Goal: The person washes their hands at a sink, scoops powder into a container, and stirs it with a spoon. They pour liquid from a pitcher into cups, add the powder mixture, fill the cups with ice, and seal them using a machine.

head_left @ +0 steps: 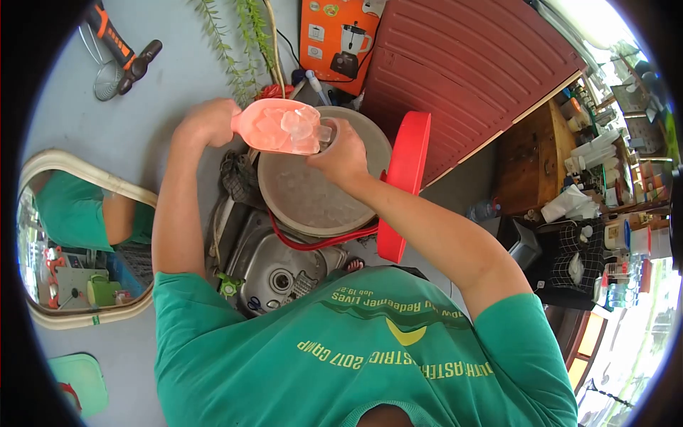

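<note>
My left hand (207, 122) is closed around the handle of a pink scoop (250, 139). Clear ice cubes (297, 125) fill the scoop, which is held level above a round cooler (267, 186). At the scoop's mouth my right hand (344, 152) has its fingers curled round something mostly hidden, with clear ice showing beside them. More ice (320, 196) lies inside the cooler. The cooler's red lid (405, 186) stands on edge at its right, beneath my right forearm, and a red carry handle (306, 245) hangs along the near side.
Below the cooler is a steel sink (260, 260) with a green tap (229, 285). A ridged red panel (455, 64) rises at the upper right, beside an orange blender box (334, 43). On the left wall are a mirror (35, 160), a hammer (114, 39) and a strainer (109, 80).
</note>
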{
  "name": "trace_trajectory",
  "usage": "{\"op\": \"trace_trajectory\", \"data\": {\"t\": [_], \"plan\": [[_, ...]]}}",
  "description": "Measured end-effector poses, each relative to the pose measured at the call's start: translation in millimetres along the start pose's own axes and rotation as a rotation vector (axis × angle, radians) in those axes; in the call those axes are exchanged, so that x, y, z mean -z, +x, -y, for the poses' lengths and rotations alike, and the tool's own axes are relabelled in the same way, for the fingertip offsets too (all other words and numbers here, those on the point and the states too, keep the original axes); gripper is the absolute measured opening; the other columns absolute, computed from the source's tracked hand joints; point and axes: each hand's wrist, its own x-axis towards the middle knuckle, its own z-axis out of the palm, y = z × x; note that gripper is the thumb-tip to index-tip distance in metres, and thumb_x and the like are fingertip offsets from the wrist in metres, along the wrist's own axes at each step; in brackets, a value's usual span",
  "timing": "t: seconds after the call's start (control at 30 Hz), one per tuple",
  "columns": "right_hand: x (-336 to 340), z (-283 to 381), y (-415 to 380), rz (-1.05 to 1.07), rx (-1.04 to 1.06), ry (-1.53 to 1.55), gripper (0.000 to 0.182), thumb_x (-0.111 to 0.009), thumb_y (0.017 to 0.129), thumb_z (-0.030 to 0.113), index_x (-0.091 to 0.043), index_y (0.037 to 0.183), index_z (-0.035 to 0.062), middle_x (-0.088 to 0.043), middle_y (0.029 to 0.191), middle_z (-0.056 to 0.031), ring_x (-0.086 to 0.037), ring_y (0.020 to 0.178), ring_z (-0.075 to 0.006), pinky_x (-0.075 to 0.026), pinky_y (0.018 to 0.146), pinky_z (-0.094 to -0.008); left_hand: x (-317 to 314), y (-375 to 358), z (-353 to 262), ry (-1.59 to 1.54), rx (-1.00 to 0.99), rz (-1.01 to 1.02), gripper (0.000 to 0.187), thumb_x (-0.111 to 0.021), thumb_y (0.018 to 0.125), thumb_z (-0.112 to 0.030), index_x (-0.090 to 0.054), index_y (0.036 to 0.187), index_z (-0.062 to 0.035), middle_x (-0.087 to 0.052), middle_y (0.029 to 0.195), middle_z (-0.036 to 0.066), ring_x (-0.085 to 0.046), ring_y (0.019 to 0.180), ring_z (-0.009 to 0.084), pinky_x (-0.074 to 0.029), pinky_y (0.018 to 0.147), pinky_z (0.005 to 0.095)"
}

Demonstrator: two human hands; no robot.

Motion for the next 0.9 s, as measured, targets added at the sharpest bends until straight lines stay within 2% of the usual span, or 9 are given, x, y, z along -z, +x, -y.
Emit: {"op": "trace_trajectory", "data": {"t": [0.2,0.43,0.53,0.63,0.67,0.7,0.77,0.83,0.9], "plan": [[-2,-7,13,-0.005,-0.027,0.100,0.076,-0.087,0.056,0.026,-0.059,0.123,0.0025,-0.068,0.109,-0.0159,-0.068,0.102,-0.0316,-0.053,0.092,-0.0394,19,11,-8,0.117,0.069,0.013,0.023,-0.063,0.073,0.004,-0.071,0.091,-0.0072,-0.072,0.095,0.018,-0.069,0.091,0.0395,-0.055,0.077,0.0461],[5,4,18,0.062,-0.158,0.093,0.075,-0.089,0.057,0.025,-0.058,0.121,0.0045,-0.068,0.113,-0.0131,-0.067,0.105,-0.0268,-0.052,0.094,-0.0365,41,16,-20,0.191,0.057,0.017,0.026,-0.061,0.070,0.009,-0.071,0.089,-0.0046,-0.072,0.093,0.020,-0.069,0.090,0.0406,-0.055,0.076,0.0464],[2,3,19,0.024,-0.093,0.193,0.072,-0.090,0.057,0.023,-0.059,0.119,0.0055,-0.067,0.113,-0.0158,-0.066,0.108,-0.0319,-0.053,0.094,-0.0417,56,9,-36,0.253,0.057,-0.029,0.026,-0.061,0.069,0.010,-0.071,0.088,-0.0048,-0.072,0.092,0.019,-0.069,0.090,0.0403,-0.054,0.075,0.0466],[5,7,20,0.020,-0.102,0.243,0.073,-0.090,0.056,0.024,-0.059,0.120,0.0062,-0.068,0.115,-0.0160,-0.066,0.109,-0.0309,-0.052,0.095,-0.0402,67,11,-45,0.347,0.065,-0.049,0.026,-0.063,0.067,0.010,-0.071,0.087,-0.0053,-0.072,0.091,0.018,-0.070,0.089,0.0384,-0.055,0.074,0.0464],[8,10,20,0.045,-0.119,0.249,0.075,-0.090,0.058,0.024,-0.058,0.124,0.0053,-0.067,0.118,-0.0141,-0.065,0.111,-0.0274,-0.051,0.097,-0.0373,69,11,-47,0.345,0.065,-0.050,0.026,-0.063,0.067,0.010,-0.071,0.087,-0.0053,-0.072,0.091,0.018,-0.070,0.089,0.0384,-0.055,0.074,0.0464],[11,13,19,0.069,-0.136,0.255,0.078,-0.089,0.059,0.024,-0.057,0.128,0.0045,-0.066,0.121,-0.0121,-0.064,0.114,-0.0239,-0.050,0.099,-0.0344,70,10,-48,0.394,0.041,-0.091,0.024,-0.065,0.068,0.009,-0.071,0.086,-0.0063,-0.073,0.091,0.017,-0.071,0.089,0.0375,-0.056,0.074,0.0462],[11,13,18,0.057,-0.137,0.304,0.080,-0.091,0.059,0.023,-0.056,0.129,0.0037,-0.065,0.122,-0.0123,-0.064,0.115,-0.0237,-0.050,0.100,-0.0347,75,5,-49,0.442,0.016,-0.134,0.023,-0.067,0.069,0.008,-0.072,0.086,-0.0073,-0.073,0.091,0.016,-0.071,0.089,0.0367,-0.056,0.074,0.0460],[11,12,20,0.046,-0.141,0.354,0.081,-0.092,0.060,0.022,-0.055,0.130,0.0030,-0.064,0.124,-0.0124,-0.063,0.116,-0.0235,-0.049,0.101,-0.0350,82,-8,-50,0.426,0.074,-0.326,0.014,-0.067,0.076,0.002,-0.072,0.085,-0.0071,-0.074,0.092,0.016,-0.072,0.089,0.0359,-0.057,0.075,0.0462],[14,12,21,0.021,-0.173,0.420,0.082,-0.094,0.061,0.017,-0.054,0.130,0.0014,-0.063,0.125,-0.0117,-0.062,0.116,-0.0220,-0.050,0.101,-0.0346,78,-8,-37,0.395,0.171,-0.368,0.012,-0.065,0.080,-0.003,-0.073,0.087,-0.0073,-0.074,0.094,0.016,-0.072,0.090,0.0355,-0.057,0.076,0.0467]]}}
